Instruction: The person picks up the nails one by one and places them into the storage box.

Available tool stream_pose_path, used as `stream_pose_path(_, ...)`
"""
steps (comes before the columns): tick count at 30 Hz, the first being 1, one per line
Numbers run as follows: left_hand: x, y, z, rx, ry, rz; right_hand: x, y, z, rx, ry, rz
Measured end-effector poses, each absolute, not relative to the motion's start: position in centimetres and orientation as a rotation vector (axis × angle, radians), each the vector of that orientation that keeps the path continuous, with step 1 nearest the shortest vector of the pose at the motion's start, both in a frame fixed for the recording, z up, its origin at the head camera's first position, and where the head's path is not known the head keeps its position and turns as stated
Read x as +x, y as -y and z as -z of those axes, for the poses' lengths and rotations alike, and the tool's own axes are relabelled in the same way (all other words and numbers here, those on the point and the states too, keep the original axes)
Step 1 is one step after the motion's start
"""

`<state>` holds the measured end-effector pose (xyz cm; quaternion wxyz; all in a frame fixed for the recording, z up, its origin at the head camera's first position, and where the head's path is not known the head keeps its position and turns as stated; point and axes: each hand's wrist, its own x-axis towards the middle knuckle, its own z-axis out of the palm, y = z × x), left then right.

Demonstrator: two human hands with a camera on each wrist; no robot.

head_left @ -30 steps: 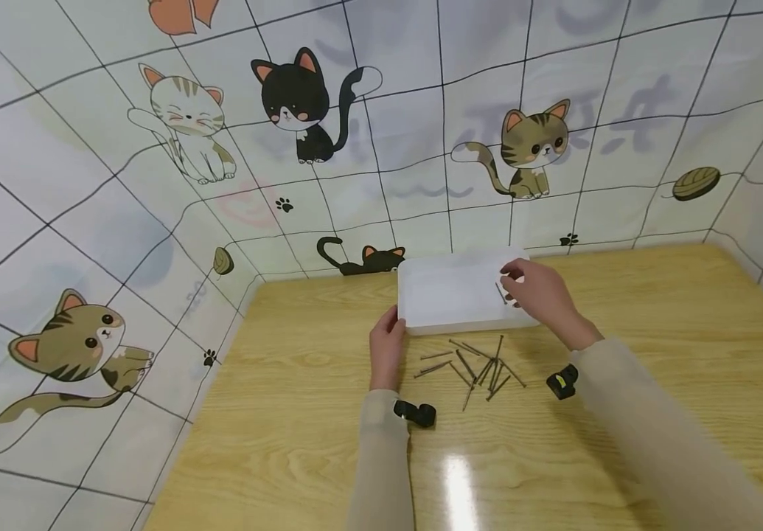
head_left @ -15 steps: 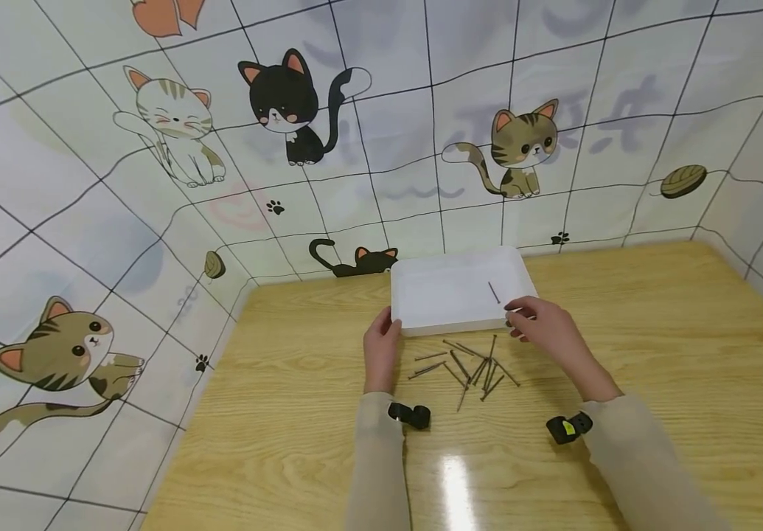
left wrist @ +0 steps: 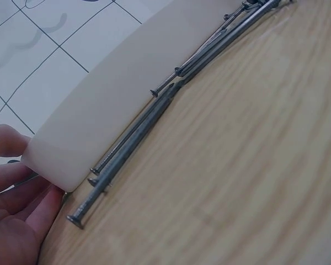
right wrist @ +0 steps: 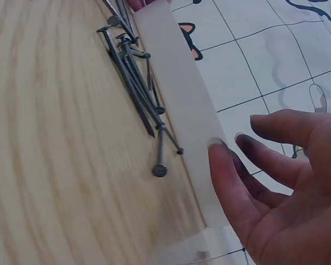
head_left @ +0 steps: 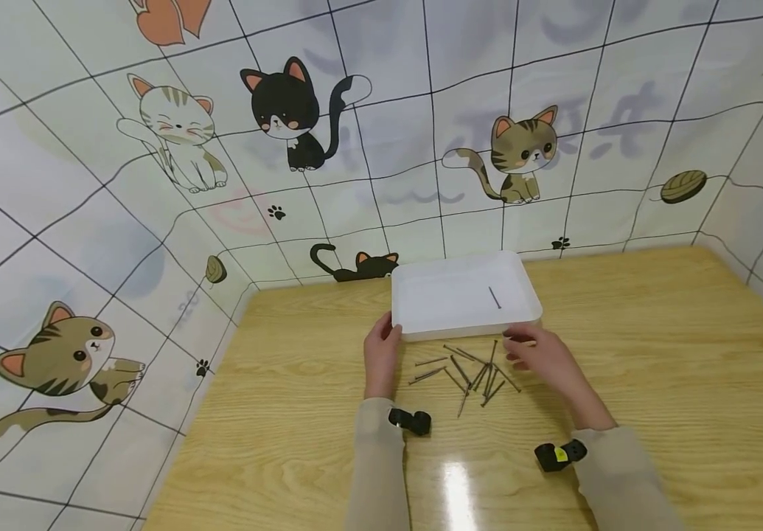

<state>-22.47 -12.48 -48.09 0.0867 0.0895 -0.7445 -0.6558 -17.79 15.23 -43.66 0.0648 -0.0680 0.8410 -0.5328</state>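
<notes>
L hand (head_left: 382, 358) grips tray (head_left: 444, 296) corner; R hand (head_left: 545, 361), thumb & fingers apart, holds nothing, nails (head_left: 489, 369) just L of it, lone nail (head_left: 495, 298) in tray ahead. Nails cross, so pulling one could drag others or prick skin; if L grip slackens, tray might slide. L fingertips hid behind tray in L wrist view; R thumb-to-tray contact unclear; can't count overlapped nails.
</notes>
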Motion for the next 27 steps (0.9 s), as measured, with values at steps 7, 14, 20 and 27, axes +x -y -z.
stream_pose_path(7,-22.4,12.4,48.2,0.256,2.206,1.969,-17.9,-15.3,44.6,-0.233,-2.634,1.501)
stream_pose_path(14,-22.1,12.3,47.2,0.27,2.195,1.975,-18.1,-15.1,45.3,-0.274,-2.627,1.403)
stream_pose_path(20,-22.7,12.5,47.8,0.284,2.191,1.957,-17.9,-14.8,45.0,-0.277,-2.649,1.349)
stream_pose_path(27,-22.6,12.4,47.9,0.291,2.206,1.941,-17.6,-14.6,45.0,-0.264,-2.653,1.293)
